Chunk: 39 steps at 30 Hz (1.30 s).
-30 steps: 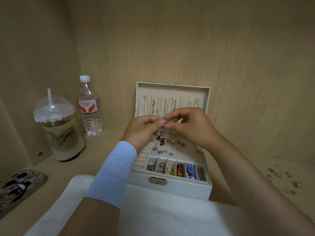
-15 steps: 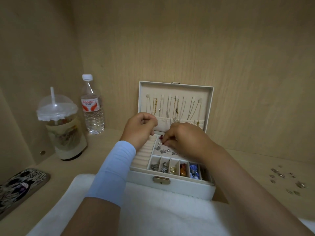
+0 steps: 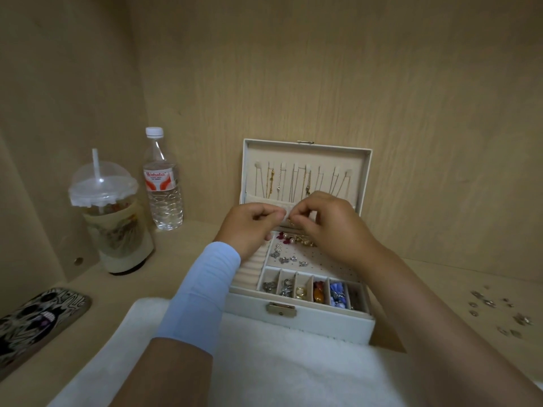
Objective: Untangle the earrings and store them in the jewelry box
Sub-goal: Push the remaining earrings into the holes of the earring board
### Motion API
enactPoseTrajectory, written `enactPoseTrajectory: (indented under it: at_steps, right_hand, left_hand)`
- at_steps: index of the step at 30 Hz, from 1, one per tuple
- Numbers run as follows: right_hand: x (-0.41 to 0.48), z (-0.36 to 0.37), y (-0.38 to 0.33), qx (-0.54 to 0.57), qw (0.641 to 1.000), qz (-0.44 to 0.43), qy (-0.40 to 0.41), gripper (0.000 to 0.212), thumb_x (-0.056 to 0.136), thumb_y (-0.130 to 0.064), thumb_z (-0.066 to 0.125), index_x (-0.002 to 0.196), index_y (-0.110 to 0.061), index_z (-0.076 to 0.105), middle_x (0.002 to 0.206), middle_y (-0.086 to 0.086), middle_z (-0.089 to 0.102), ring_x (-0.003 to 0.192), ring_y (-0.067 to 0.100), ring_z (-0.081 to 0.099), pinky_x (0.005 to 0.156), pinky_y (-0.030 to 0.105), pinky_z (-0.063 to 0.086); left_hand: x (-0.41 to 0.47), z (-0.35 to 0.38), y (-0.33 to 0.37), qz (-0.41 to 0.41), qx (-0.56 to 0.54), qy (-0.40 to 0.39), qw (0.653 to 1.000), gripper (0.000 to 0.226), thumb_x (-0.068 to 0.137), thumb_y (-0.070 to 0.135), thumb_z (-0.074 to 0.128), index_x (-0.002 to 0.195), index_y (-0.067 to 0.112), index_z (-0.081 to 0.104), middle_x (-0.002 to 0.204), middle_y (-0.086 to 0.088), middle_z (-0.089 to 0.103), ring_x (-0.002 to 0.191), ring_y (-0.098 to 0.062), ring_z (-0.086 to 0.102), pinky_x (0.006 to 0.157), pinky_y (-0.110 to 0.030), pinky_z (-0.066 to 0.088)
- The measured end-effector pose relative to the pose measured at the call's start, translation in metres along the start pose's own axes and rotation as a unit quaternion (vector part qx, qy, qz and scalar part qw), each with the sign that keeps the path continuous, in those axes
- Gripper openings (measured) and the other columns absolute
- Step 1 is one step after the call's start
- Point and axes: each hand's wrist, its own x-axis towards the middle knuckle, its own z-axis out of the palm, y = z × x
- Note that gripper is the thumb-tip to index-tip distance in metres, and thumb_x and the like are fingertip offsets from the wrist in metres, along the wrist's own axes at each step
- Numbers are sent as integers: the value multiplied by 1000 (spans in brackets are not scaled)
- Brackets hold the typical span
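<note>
Left hand (image 3: 249,227), right hand (image 3: 326,221): fingertips meeting, both pinching one small gold earring (image 3: 289,221). Jewelry box (image 3: 308,321), lid open, directly beneath both hands.

The right hand (image 3: 326,227) rose from the tray (image 3: 326,261) beneath it, pinching a small gold earring (image 3: 290,222); the left hand (image 3: 249,227) drew in just beside it.

Left hand (image 3: 252,228) hovers beside right hand (image 3: 327,226), fingers (image 3: 297,213) curled.

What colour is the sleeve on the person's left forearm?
The sleeve is light blue; the head view, the only one, shows it clearly.
</note>
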Motion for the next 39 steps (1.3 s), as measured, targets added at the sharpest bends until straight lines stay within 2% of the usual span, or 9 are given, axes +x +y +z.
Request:
enactPoseTrajectory:
  at_steps: [3, 8, 11, 15, 20, 25, 29, 34, 39]
  right_hand:
    - [2, -13, -2, 132, 990, 48, 2, 6, 93, -21, 69, 94, -21, 75, 87, -8, 71, 66, -5, 59, 65, 15, 43]
    - [4, -31, -2, 222, 972, 67, 28, 5, 91, -13, 71, 92, -13, 76, 78, -3, 73, 57, -4, 60, 56, 9, 45]
    - [2, -36, -3, 252, 964, 76, 21, 7, 90, -7, 71, 94, -9, 77, 68, -10, 70, 51, -6, 57, 52, 7, 42]
    - [1, -37, -6, 307, 946, 104, 9, 12, 88, -8, 73, 100, -9, 76, 75, 0, 74, 50, 0, 56, 52, 17, 45]
    - [-2, -33, -8, 280, 955, 94, -15, 32, 71, -5, 87, 100, -8, 74, 86, 12, 75, 51, -3, 58, 55, 10, 46]
    - [0, -32, -4, 248, 966, 72, 6, 21, 75, -7, 84, 94, -13, 78, 81, 1, 77, 69, 3, 71, 67, 15, 53]
    - [0, -34, -5, 246, 967, 69, -3, 15, 83, -6, 78, 98, -8, 79, 79, -3, 76, 57, -5, 62, 57, 9, 46]
    - [0, -34, -4, 176, 983, 56, 13, 10, 86, -18, 77, 94, -22, 80, 82, -12, 76, 68, 0, 66, 66, 20, 53]
    - [0, -35, -5, 257, 962, 81, 51, 8, 87, -14, 75, 94, -13, 80, 76, -8, 74, 56, -7, 60, 56, 8, 44]
  left_hand:
    - [-4, 7, 12, -5, -42, -21, 999, 12, 92, 27, 65, 99, 27, 75, 84, 6, 73, 64, -5, 60, 61, -20, 48]
    - [-6, 16, 25, -17, -75, -1, 997, 8, 91, 32, 67, 91, 29, 75, 91, -9, 73, 68, -11, 59, 63, -29, 51]
    - [-6, 21, 27, -17, -93, -3, 996, 8, 90, 32, 67, 90, 28, 74, 81, -1, 69, 67, -11, 58, 61, -28, 50]
    - [-6, 23, 25, 17, -60, 24, 998, 9, 90, 33, 67, 89, 27, 74, 75, 11, 68, 60, -4, 58, 59, -22, 49]
    - [-6, 19, 20, 52, -34, 28, 998, 9, 90, 27, 68, 90, 20, 74, 68, 13, 64, 56, -1, 56, 54, -11, 45]
    - [-5, 15, 17, 65, -19, 20, 998, 8, 90, 24, 68, 89, 19, 75, 64, 14, 64, 58, -4, 57, 56, -12, 46]
    - [-5, 11, 17, 70, -15, 23, 997, 7, 88, 26, 70, 88, 21, 76, 75, 14, 69, 67, -10, 62, 66, -20, 53]
    - [-7, 14, 22, 36, -32, 26, 999, 9, 89, 30, 69, 87, 23, 75, 69, 7, 66, 59, -4, 58, 60, -21, 48]
    - [-8, 20, 27, 3, -118, 19, 993, 9, 91, 27, 67, 93, 29, 76, 75, 1, 67, 64, -9, 57, 58, -24, 51]
